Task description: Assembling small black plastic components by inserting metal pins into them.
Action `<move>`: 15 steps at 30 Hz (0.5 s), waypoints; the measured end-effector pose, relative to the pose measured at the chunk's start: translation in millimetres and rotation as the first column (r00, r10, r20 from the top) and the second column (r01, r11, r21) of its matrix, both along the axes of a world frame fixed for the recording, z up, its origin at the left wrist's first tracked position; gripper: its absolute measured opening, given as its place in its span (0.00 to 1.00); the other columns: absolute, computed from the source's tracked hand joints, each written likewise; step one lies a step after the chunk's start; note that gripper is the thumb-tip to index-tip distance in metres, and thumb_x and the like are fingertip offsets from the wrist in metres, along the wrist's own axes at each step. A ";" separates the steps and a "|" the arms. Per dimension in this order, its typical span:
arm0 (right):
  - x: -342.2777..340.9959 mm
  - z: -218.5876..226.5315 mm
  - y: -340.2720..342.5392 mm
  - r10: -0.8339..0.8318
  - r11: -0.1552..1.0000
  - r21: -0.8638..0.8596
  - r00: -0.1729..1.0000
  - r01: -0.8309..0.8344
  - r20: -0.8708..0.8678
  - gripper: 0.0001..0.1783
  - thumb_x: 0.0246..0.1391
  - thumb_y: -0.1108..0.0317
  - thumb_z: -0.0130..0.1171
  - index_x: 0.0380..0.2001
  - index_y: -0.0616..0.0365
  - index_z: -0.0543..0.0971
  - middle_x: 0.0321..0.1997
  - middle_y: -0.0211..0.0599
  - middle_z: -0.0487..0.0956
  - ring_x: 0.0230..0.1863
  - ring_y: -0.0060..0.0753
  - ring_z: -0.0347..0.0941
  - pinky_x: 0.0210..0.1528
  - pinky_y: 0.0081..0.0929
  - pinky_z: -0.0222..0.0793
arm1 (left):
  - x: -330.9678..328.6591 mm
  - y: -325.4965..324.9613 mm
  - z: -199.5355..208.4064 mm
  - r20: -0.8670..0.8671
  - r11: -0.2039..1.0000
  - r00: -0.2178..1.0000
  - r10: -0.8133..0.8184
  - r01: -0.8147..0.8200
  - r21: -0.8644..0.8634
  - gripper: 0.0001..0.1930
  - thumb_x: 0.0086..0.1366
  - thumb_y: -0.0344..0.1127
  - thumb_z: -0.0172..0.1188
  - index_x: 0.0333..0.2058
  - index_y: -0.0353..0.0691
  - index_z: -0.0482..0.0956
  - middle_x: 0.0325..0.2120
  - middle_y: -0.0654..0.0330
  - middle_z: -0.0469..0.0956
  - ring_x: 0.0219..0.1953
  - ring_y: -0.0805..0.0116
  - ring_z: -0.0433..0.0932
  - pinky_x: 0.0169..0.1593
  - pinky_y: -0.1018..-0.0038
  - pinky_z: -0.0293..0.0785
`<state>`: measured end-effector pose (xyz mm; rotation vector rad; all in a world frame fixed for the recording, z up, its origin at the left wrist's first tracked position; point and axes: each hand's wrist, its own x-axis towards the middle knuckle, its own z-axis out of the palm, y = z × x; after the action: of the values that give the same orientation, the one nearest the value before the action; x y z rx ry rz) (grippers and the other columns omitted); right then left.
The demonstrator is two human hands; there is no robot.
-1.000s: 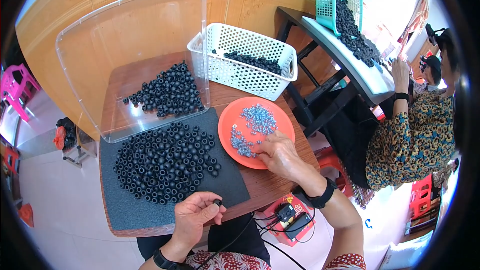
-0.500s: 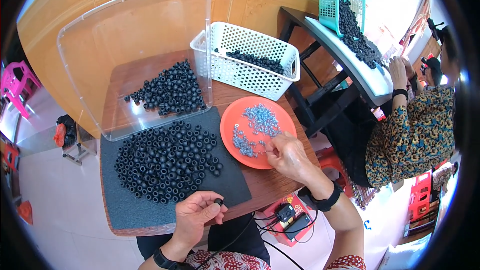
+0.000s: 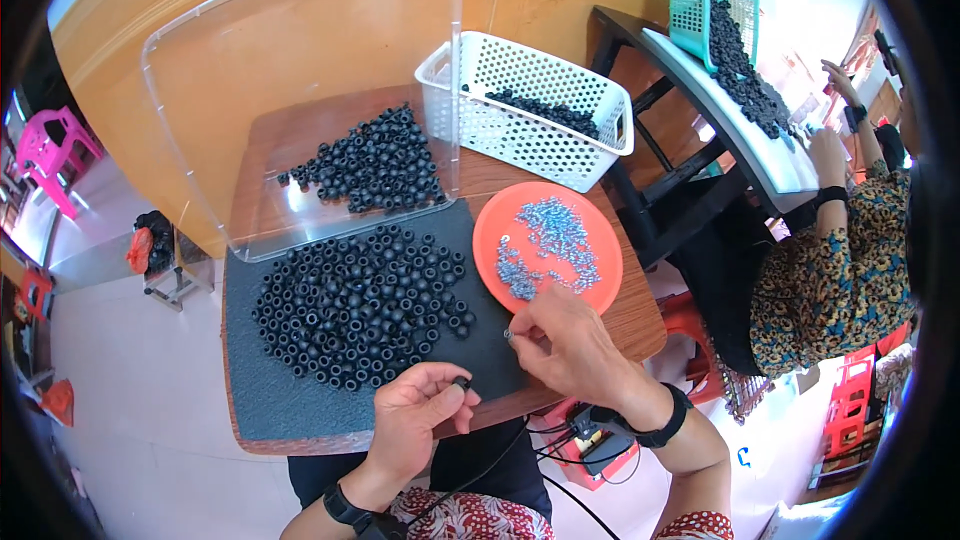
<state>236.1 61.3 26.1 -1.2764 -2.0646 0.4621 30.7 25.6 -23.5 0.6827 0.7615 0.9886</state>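
Note:
My left hand [image 3: 410, 425] pinches a small round black part with a hole [image 3: 462, 382] between thumb and fingers, over the table's near edge. My right hand [image 3: 575, 340] is just off the near rim of the orange-red plate [image 3: 603, 230], with a tiny silvery metal piece [image 3: 508, 334] at its fingertips. Small shiny metal pieces [image 3: 555, 228] lie on that plate in loose heaps. To the left, a wide pile of black holed parts [image 3: 360, 305] is spread on the dark grey mat [image 3: 250, 400].
A clear plastic bin [image 3: 300, 25] on its side holds more black parts [image 3: 375, 165]. Behind the plate stands a white perforated basket [image 3: 520, 152]. At right, another person [image 3: 830, 280] works at a table with a tipped green basket [image 3: 690, 15]. Cables [image 3: 545, 510] hang near my lap.
My right hand has come off the plate, moving toward my left hand with a tiny metal piece. My left hand keeps its black part. The whole view has shifted a little.

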 end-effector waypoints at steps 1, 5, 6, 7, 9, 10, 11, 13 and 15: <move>-4.4 0.3 -3.5 0.027 0.998 0.058 1.000 -0.027 0.009 0.08 0.40 0.77 0.61 0.25 0.59 0.72 0.23 0.35 0.72 0.26 0.38 0.68 0.28 0.31 0.63 | 0.5 1.4 0.9 0.019 1.000 1.000 -0.003 0.003 -0.027 0.09 0.61 0.25 0.56 0.40 0.29 0.72 0.28 0.50 0.78 0.24 0.67 0.76 0.28 0.75 0.75; -22.7 1.8 -16.8 0.078 0.996 0.042 0.996 -0.076 -0.047 0.10 0.38 0.79 0.61 0.26 0.57 0.73 0.24 0.34 0.72 0.28 0.37 0.68 0.29 0.31 0.63 | 0.8 2.9 4.9 0.057 0.999 0.998 0.024 -0.021 -0.050 0.09 0.62 0.26 0.54 0.40 0.29 0.72 0.29 0.51 0.78 0.25 0.68 0.77 0.30 0.74 0.74; -25.7 0.3 -18.5 0.083 0.996 0.040 0.995 -0.081 -0.051 0.10 0.38 0.79 0.61 0.26 0.57 0.73 0.24 0.34 0.72 0.28 0.37 0.68 0.29 0.31 0.63 | 1.1 2.7 5.7 0.074 0.998 0.997 0.029 -0.025 -0.054 0.08 0.62 0.26 0.54 0.40 0.29 0.73 0.29 0.52 0.78 0.25 0.70 0.76 0.30 0.76 0.74; -28.5 -1.3 -19.8 0.093 0.995 0.034 0.994 -0.091 -0.064 0.10 0.37 0.79 0.60 0.27 0.58 0.73 0.24 0.34 0.72 0.29 0.38 0.68 0.29 0.31 0.64 | 1.0 2.2 6.3 0.091 0.998 0.995 0.035 -0.030 -0.059 0.08 0.63 0.26 0.54 0.40 0.29 0.73 0.29 0.54 0.78 0.25 0.72 0.75 0.31 0.78 0.74; -31.4 -5.3 -21.7 0.101 0.995 0.027 0.992 -0.099 -0.078 0.10 0.37 0.79 0.60 0.27 0.58 0.73 0.24 0.33 0.72 0.29 0.38 0.68 0.30 0.31 0.64 | 1.9 2.8 3.7 0.102 0.998 0.994 0.038 -0.032 -0.060 0.08 0.63 0.26 0.54 0.40 0.29 0.73 0.29 0.54 0.78 0.25 0.72 0.75 0.31 0.78 0.74; -32.5 -7.1 -22.3 0.097 0.995 0.022 0.991 -0.095 -0.093 0.11 0.37 0.80 0.60 0.27 0.58 0.73 0.24 0.33 0.72 0.29 0.38 0.68 0.30 0.31 0.64 | 1.7 2.8 2.4 0.117 0.998 0.992 0.040 -0.033 -0.059 0.08 0.63 0.26 0.54 0.40 0.29 0.73 0.29 0.54 0.79 0.25 0.72 0.75 0.31 0.77 0.74; -33.5 -7.9 -22.8 0.094 0.996 0.018 0.990 -0.093 -0.109 0.11 0.37 0.80 0.60 0.27 0.58 0.73 0.25 0.33 0.72 0.29 0.38 0.68 0.30 0.31 0.65 | 1.2 2.5 1.8 0.114 0.998 0.993 0.042 -0.036 -0.060 0.08 0.63 0.26 0.54 0.40 0.29 0.73 0.29 0.54 0.79 0.25 0.72 0.75 0.31 0.77 0.74; -35.7 -7.6 -24.2 0.098 0.995 0.014 0.989 -0.098 -0.113 0.11 0.38 0.80 0.61 0.27 0.58 0.73 0.25 0.33 0.72 0.29 0.38 0.68 0.30 0.31 0.64 | 0.1 1.7 1.0 0.140 0.999 0.990 0.035 -0.029 -0.043 0.09 0.62 0.26 0.54 0.40 0.29 0.73 0.30 0.54 0.79 0.25 0.72 0.75 0.31 0.77 0.74; -36.2 -6.4 -25.8 0.100 0.995 0.011 0.988 -0.099 -0.115 0.11 0.38 0.80 0.61 0.28 0.58 0.73 0.26 0.33 0.72 0.29 0.37 0.68 0.31 0.30 0.64 | -0.7 1.8 -0.3 0.152 0.998 0.988 0.034 -0.026 -0.050 0.09 0.62 0.26 0.54 0.41 0.29 0.74 0.30 0.54 0.79 0.26 0.72 0.76 0.31 0.77 0.73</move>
<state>199.9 35.6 19.7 -1.1208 -2.0373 0.5623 30.0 27.5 -23.8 0.5488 0.6602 1.0347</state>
